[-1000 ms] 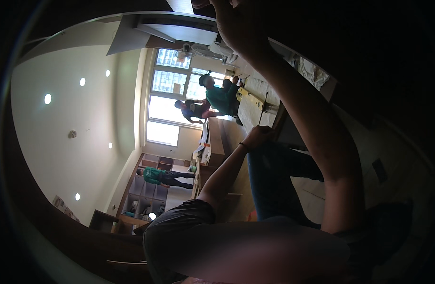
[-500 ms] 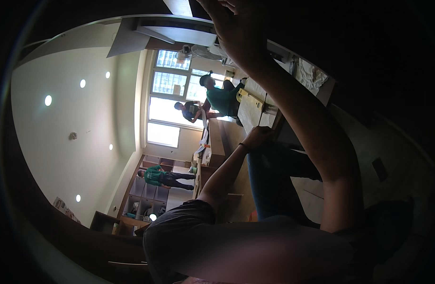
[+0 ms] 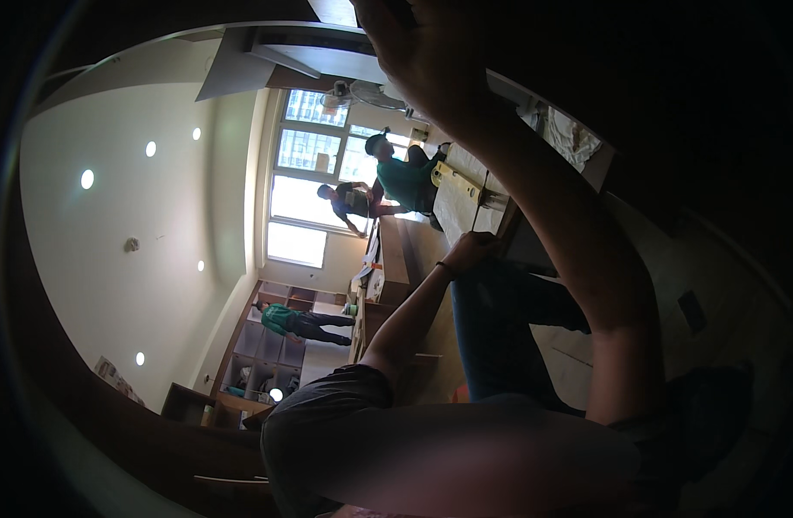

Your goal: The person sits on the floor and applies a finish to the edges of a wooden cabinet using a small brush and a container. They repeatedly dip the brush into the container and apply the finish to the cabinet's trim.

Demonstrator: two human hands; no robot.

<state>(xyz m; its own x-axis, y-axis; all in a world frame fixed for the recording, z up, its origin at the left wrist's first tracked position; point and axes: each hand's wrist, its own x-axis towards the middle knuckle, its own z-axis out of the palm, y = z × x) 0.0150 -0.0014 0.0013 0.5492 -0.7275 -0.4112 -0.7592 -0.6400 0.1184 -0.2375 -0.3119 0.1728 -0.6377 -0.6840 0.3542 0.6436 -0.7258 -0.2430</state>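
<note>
The right hand (image 3: 426,52) is raised up close; its fingers are dark, so I cannot tell. The left hand (image 3: 470,252) rests curled on a blue knee (image 3: 500,302).

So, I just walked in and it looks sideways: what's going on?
The view is tipped, ceiling to the left. The person's right hand is raised close to the lens at the top edge; too dark to tell whether it grips anything. Their left hand, with a dark wristband, rests on a blue-jeaned knee. Another person in a green shirt is by the bright window.
</note>
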